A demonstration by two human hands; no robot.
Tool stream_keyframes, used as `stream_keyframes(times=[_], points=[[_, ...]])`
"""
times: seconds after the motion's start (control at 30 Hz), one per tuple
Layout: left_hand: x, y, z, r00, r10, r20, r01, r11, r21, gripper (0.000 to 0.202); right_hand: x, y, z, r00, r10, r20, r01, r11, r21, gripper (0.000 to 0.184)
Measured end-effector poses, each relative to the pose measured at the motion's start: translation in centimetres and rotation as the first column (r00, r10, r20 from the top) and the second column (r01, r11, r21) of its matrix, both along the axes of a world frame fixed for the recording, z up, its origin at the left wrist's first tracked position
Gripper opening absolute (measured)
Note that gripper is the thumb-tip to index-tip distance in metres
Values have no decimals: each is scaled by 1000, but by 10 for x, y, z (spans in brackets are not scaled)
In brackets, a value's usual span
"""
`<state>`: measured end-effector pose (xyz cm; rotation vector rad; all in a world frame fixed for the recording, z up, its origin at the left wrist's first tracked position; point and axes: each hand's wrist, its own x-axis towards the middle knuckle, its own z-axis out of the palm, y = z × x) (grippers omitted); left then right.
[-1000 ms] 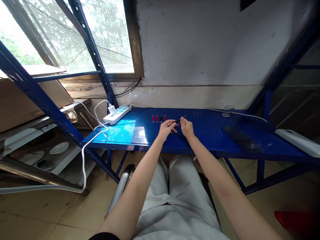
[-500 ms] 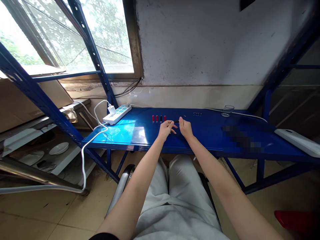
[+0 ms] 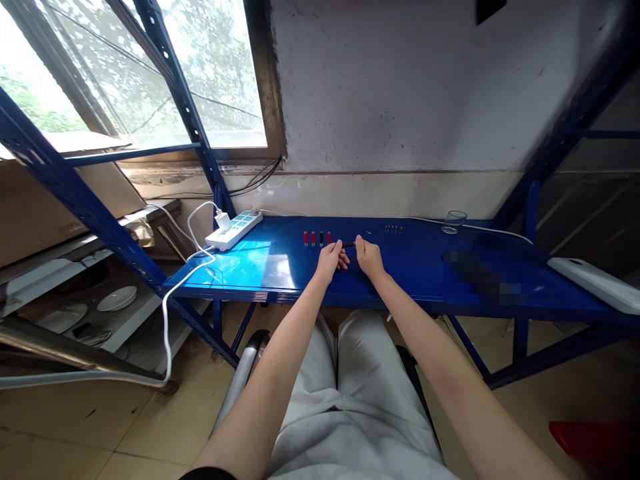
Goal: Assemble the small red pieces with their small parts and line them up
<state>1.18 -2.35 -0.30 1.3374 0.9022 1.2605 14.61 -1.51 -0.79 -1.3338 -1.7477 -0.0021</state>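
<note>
In front of me both hands are closed on one slim black stick-like piece, held level just above the blue table. My left hand pinches its left end, with the other fingers curled beneath. My right hand grips the right end between thumb and fingers. Most of the piece is hidden in the hands, and its exact kind is too small to make out. Just beyond my left hand stands a row of small red and black cylinders with pale lower ends, among them a red cylinder and a black cylinder.
Several tiny metallic bits lie behind my right hand, near one small sliver. A clear glass stands at the back right. A white power strip with its cable lies left. A white flat case is far right.
My left fingers have curled in further around the black piece. The right hand has shifted very slightly left. The objects on the table look unmoved.
</note>
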Motion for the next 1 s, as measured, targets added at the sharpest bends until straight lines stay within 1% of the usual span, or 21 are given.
stream_keyframes(times=[0.1,0.23,0.37,0.47,0.6,0.77,1.0], points=[[0,-1,0,1000,25,5,-25,1000,7,42,0,-1,0,1000,-7,-2,7,1000,-13,64],[0,0,1,997,64,30,-64,998,-5,41,1,-3,1,999,-4,-54,4,1000,12,60],[-1,0,2,986,149,69,-146,988,-44,39,2,-7,5,991,26,-131,-19,998,56,52],[-2,0,3,978,198,60,-196,980,-39,37,3,-9,7,983,76,-165,-66,996,67,48],[-3,1,2,962,266,66,-267,964,5,36,3,-8,7,967,145,-210,-145,989,18,45],[-4,4,-1,934,341,105,-348,936,58,38,2,-7,5,963,161,-214,-175,983,-52,45],[-4,0,3,942,325,88,-332,940,81,40,2,-7,4,962,177,-208,-199,976,-91,44]])
